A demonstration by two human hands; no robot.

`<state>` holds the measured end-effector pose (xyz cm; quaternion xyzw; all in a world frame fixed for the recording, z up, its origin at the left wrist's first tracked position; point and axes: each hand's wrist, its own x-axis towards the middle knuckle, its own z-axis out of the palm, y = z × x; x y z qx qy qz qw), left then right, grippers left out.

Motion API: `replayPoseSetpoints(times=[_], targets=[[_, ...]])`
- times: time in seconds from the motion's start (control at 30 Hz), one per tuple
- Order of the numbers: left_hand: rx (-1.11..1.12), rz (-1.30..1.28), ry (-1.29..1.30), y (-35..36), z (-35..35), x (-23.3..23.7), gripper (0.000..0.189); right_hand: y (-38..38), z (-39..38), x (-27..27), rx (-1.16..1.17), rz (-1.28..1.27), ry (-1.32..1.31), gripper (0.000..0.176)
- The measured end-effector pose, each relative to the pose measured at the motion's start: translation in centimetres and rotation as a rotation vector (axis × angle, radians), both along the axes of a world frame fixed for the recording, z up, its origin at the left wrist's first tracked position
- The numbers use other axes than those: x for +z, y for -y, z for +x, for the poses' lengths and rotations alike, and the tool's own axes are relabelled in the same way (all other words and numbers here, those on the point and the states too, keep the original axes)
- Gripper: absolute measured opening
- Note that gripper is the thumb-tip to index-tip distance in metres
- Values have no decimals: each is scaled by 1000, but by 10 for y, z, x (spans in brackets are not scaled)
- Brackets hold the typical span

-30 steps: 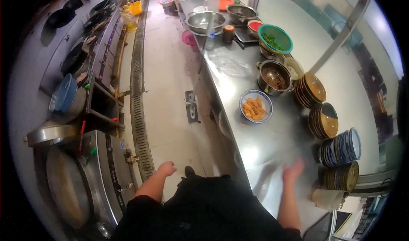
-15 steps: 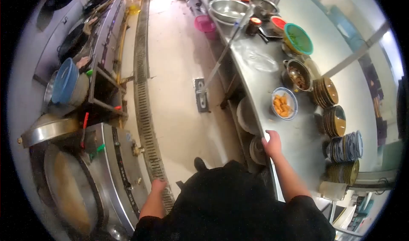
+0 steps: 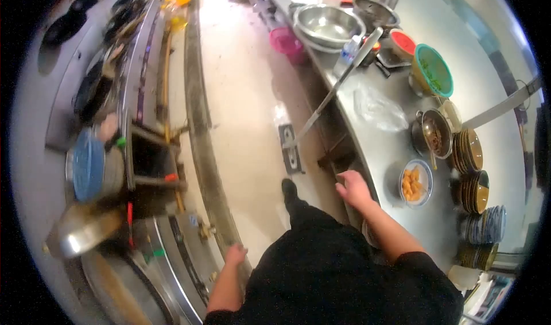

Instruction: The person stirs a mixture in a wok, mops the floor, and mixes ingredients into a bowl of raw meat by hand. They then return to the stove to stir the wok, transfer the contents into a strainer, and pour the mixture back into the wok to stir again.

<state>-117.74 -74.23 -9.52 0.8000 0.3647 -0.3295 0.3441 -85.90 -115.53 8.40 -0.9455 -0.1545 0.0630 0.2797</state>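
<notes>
My right hand [image 3: 354, 188] hangs beside the edge of the steel counter [image 3: 381, 158], thumb and fingers apart with nothing held. To its right on the counter is a blue-rimmed white bowl [image 3: 428, 181] of orange-yellow food pieces. My left hand [image 3: 235, 256] hangs low by the stove front, loosely relaxed and a little blurred; nothing shows in it. Ahead on the floor lies the head of a flat mop [image 3: 290, 150], its pole leaning toward the counter. One dark shoe [image 3: 288, 188] shows behind the mop head.
Stacked plates [image 3: 482, 224] line the counter's right side. Farther up are a pot [image 3: 422, 138] of dark food, a green colander [image 3: 447, 66], a plastic bag [image 3: 379, 108] and a metal basin [image 3: 330, 26]. A large wok [image 3: 138, 290] is at left. A drain channel [image 3: 206, 112] runs along the floor.
The view has moved forward, bringing the mop head and counter items closer. My right hand has gone from over the counter edge to beside it. My left hand still hangs near the stove.
</notes>
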Motion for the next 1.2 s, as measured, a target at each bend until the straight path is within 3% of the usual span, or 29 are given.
replayPoseSetpoints(times=[0.03, 0.1, 0.23, 0.33, 0.4, 0.43, 0.5, 0.53, 0.6, 0.63, 0.7, 0.73, 0.8, 0.83, 0.87, 0.9, 0.93, 0.97, 1.03, 1.1, 1.13, 1.2], targets=[[-37, 19, -17, -8, 39, 6, 44, -12, 26, -7, 22, -54, -35, 33], [188, 13, 117, -39, 60, -29, 42, -39, 75, -12, 87, -43, -110, 37], [-55, 207, 128, -81, 164, 37, 40, -110, 166, 40, 151, 51, -105, 34], [-19, 179, 150, -101, 242, 69, 37, -153, 233, 72, 247, 109, -35, 33], [50, 75, -31, -112, 300, 87, 36, -176, 274, 90, 230, 201, 17, 31], [18, 78, -27, -125, 322, 78, 36, -185, 293, 95, 199, 203, 24, 31], [-372, 178, 147, -158, 356, 46, 35, -199, 331, 104, 141, 272, 46, 29], [-406, 175, 148, -171, 384, 39, 35, -204, 349, 108, 107, 271, 48, 29], [-172, -62, -37, -204, 443, 28, 35, -213, 391, 118, -67, 399, 84, 27], [-210, -58, -30, -226, 480, 26, 35, -216, 414, 126, -103, 400, 100, 27], [-577, 5, -37, -276, 550, 26, 35, -212, 456, 148, -444, 759, 16, 25], [-608, 1, -21, -293, 596, 30, 35, -205, 482, 156, -595, 951, -20, 24], [-376, 92, -7, -330, 670, 47, 38, -184, 529, 170, -837, 1275, 23, 21], [-171, 61, 79, -317, 709, 88, 41, -169, 551, 176, -940, 1399, 101, 19], [-964, 263, 346, -408, 739, 0, 37, -153, 572, 177, -1011, 1490, 154, 18], [-885, 239, 275, -410, 776, 17, 35, -133, 592, 176, -1073, 1574, 213, 16], [-800, 216, 207, -402, 821, 49, 33, -113, 611, 169, -1173, 1537, 282, 16], [-385, 206, 168, -356, 856, 102, 29, -89, 631, 159, -1261, 1497, 355, 15], [-191, 71, 314, -377, 910, 69, 28, -38, 662, 132, -1371, 1281, 383, 15], [-166, -1, 375, -360, 946, 67, 28, 29, 681, 89, -1455, 1078, 237, 19], [-127, -69, 437, -348, 956, 68, 27, 60, 683, 72, -1455, 695, 159, 23], [-365, 11, 409, -321, 966, 76, 33, 101, 684, 58, -1419, 82, 88, 32]])
